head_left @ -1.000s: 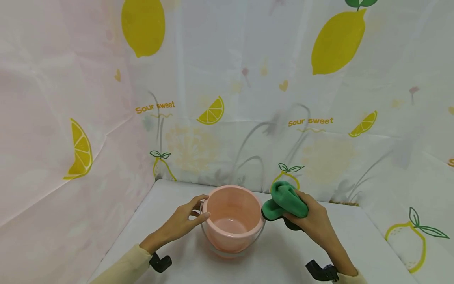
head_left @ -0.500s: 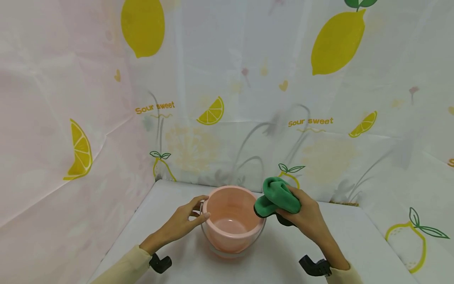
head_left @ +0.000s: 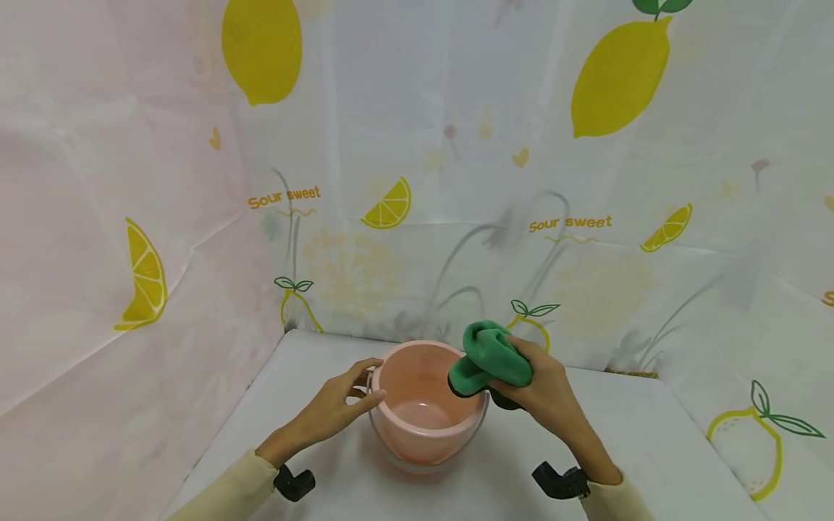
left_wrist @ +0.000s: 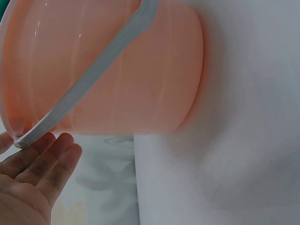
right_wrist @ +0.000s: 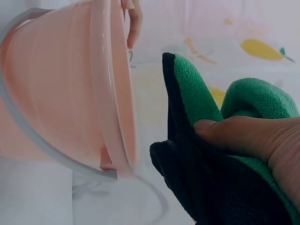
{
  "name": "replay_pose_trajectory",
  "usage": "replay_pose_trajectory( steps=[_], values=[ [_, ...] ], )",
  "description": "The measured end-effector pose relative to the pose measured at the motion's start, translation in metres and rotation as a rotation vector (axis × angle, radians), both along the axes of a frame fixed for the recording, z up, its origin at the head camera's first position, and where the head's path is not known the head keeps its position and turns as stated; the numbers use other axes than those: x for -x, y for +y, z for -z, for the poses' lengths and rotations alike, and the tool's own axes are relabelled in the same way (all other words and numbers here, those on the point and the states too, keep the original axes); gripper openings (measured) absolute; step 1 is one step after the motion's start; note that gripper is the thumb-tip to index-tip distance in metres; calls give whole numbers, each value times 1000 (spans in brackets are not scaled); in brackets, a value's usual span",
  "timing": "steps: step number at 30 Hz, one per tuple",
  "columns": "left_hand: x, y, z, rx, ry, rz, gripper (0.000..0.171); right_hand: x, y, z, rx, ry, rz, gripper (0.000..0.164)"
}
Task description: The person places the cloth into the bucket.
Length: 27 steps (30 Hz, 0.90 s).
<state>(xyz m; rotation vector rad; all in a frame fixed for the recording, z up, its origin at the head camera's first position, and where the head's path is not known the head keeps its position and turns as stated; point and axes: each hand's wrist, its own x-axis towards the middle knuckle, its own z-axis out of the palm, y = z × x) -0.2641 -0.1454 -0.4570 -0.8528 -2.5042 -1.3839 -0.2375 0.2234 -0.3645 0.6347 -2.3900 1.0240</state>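
A pink bucket [head_left: 426,445] with a grey handle [left_wrist: 96,70] stands upright on the white table. My left hand [head_left: 342,398] is at its left side, with the thumb over the rim and the fingers, fairly straight in the left wrist view, by the handle's end. My right hand [head_left: 544,383] grips a bunched, folded cleaning cloth [head_left: 491,358], green on one side and black on the other. In the head view the cloth overlaps the right part of the bucket's rim. The right wrist view shows my thumb [right_wrist: 234,133] pressing on its green side, beside the bucket's mouth.
The white tabletop [head_left: 625,441] reaches back to a curtain [head_left: 417,275] printed with lemons, which also hangs on the left and right. Dark wrist mounts [head_left: 295,483] sit on both forearms.
My right hand has carried the cloth leftward and slightly up, from beside the bucket to over its right rim. My left hand and the bucket have stayed in place.
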Motion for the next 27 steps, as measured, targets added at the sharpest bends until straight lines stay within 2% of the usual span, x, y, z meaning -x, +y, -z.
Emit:
replay_pose_trajectory(
  steps=[15, 27],
  values=[
    [-2, 0, -3, 7, -3, -10, 54, 10, -26, 3, -9, 12, -68, 69],
    [-2, -1, -3, -2, -60, -19, 55, 15, -45, 7, -4, -40, -119, 66]
  ],
)
